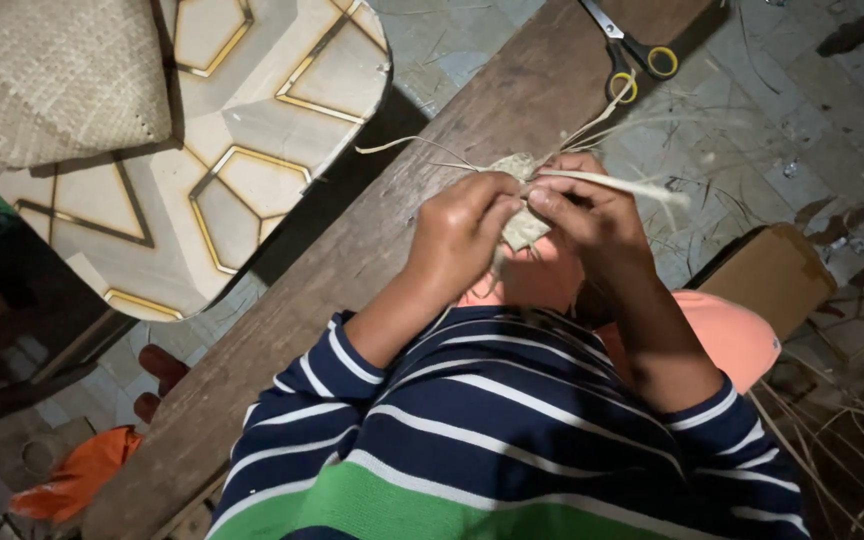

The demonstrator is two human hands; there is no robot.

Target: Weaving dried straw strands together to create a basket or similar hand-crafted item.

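My left hand (460, 232) and my right hand (592, 215) meet over a wooden plank bench (352, 270) and both grip a small woven piece of pale dried leaf strips (522, 230). Loose strips (632, 186) stick out from it to the right and upward. My right thumb and forefinger pinch one strip at the top of the piece. The fingers hide most of the weave. My sleeves are navy with white stripes.
Scissors with black and yellow handles (624, 52) lie at the far end of the bench. A woven mat (52, 75) rests on a patterned table top (242, 130) at the left. A cardboard box (777, 275) and scattered dried leaf strips (852, 430) are on the tiled floor at the right.
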